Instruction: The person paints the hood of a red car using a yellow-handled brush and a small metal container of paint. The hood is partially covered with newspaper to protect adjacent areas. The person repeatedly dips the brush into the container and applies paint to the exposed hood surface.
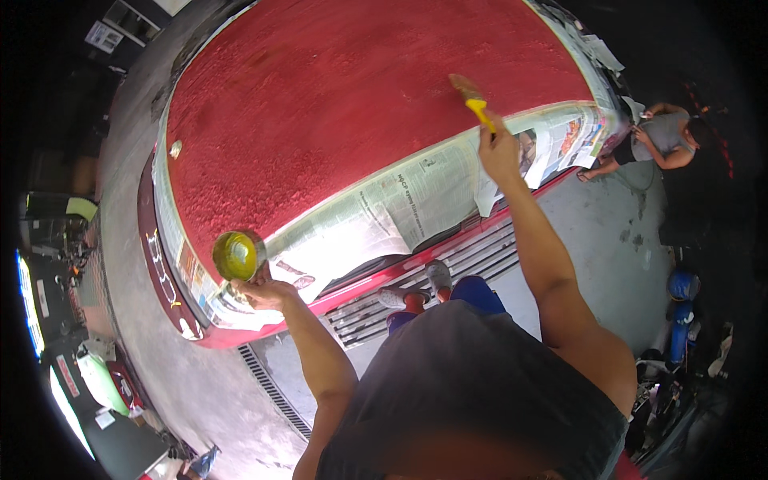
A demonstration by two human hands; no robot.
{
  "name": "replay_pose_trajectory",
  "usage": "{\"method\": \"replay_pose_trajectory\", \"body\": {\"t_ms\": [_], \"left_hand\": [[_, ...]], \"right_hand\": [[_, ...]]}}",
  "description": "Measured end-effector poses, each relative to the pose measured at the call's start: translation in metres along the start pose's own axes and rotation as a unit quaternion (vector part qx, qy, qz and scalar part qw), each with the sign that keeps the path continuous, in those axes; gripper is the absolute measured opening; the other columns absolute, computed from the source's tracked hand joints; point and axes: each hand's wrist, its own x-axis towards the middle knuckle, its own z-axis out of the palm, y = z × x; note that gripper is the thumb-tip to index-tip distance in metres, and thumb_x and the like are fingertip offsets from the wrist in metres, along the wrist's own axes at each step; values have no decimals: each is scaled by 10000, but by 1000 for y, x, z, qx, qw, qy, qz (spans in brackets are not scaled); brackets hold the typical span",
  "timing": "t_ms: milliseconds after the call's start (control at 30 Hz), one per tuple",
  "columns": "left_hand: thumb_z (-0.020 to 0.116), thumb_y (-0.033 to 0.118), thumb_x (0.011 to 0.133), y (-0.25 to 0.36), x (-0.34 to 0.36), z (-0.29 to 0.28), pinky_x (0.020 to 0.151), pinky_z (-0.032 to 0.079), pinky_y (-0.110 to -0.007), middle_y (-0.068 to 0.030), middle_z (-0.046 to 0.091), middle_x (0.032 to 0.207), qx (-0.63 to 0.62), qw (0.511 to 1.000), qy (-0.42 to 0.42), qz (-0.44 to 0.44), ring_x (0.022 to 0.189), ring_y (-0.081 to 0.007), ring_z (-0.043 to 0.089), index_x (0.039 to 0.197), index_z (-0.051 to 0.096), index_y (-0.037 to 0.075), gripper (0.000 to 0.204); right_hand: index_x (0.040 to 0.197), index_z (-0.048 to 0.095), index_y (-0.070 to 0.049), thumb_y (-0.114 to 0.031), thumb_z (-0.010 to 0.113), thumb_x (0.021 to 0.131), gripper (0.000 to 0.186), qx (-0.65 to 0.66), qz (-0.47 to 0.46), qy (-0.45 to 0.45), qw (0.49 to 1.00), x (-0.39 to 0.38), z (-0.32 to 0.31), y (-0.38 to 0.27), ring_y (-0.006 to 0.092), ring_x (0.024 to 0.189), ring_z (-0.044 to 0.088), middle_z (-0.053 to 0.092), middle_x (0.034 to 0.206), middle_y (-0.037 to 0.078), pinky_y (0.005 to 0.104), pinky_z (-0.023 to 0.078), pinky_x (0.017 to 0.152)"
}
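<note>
In my right hand (501, 152) is a paintbrush (475, 105) with a yellow handle, my fingers closed round its lower end. Its brown bristles are over the red, rough-textured car roof (360, 104); I cannot tell whether they touch it. My left hand (262, 291) grips a round metal can (239, 254) near the roof's front left corner. Something yellow-green coats or fills the can's inside. Newspaper sheets (424, 192) taped along the roof's edge cover the car's side below, between my two hands. A small pale spot (176, 149) shows near the roof's left edge.
I stand on a slatted metal step (424, 282) beside the car. A floor drain grate (272, 388) runs at lower left. Another person (668, 138) crouches by the car's right end. Blue containers (682, 308) and clutter are at far right.
</note>
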Motion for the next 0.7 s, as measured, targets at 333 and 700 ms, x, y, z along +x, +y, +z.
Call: {"method": "replay_pose_trajectory", "body": {"t_ms": [333,700], "left_hand": [[582,580,898,18,-44,-55,758,591,-418,-270,599,1115,44,996,-46,-59,959,-362,661,1216,498,-157,808],[634,388,926,15,-73,-25,645,582,-347,-148,663,895,31,974,-164,-151,743,-236,674,1019,619,-54,452]], "right_hand": [[1227,622,-135,-189,548,929,312,-108,-64,-164,978,-74,6,-26,386,765,641,613,878,184,495,513,688],[1133,677,21,-157,650,933,268,253,58,-123,958,-35,-57,-72,43,738,501,618,821,-14,201,398,626]]}}
